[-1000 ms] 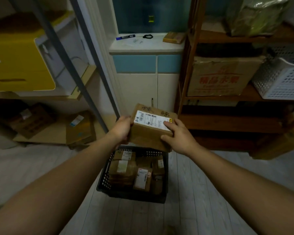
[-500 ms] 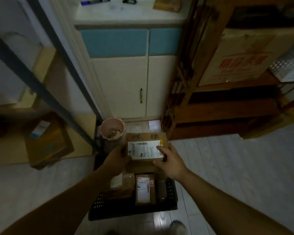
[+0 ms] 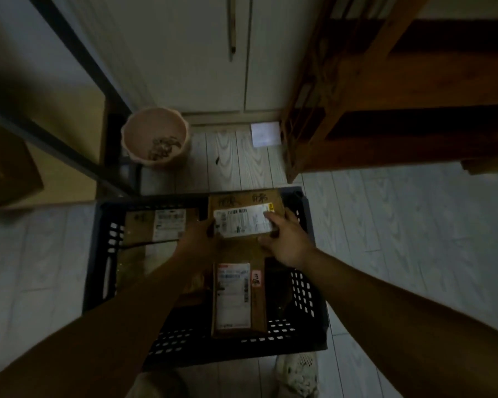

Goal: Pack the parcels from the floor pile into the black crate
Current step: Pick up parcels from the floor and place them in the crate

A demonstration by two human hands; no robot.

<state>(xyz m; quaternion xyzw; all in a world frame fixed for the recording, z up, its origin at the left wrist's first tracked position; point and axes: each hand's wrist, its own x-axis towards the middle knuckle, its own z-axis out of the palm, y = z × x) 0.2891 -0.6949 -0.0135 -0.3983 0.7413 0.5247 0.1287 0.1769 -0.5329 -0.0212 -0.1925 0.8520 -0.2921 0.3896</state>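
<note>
Hands on either side hold a brown parcel [image 3: 242,225] low over the far right corner of the black crate [image 3: 98,254], label facing up. The left hand [image 3: 197,239] clasps the box's left edge; the light is dim, so how far its fingers wrap underneath is hard to tell. The right hand [image 3: 288,242] grips the right edge, thumb laid across the white label and fingers curled round the side. Holding it from both sides keeps the box level, which suits setting it down flat in the gap that is left.

Inside the crate a flat parcel [image 3: 161,225] already lies along the back left, and a long parcel [image 3: 236,297] sits nearer the front, so the back right corner looks like the free spot. Whether the held box already touches what lies beneath it I cannot say. The floor pile itself is out of view.

Beyond the crate a pink pot [image 3: 156,136] stands on the floor, just beside a wooden shelf [image 3: 385,110], both clear of the lowering path.
</note>
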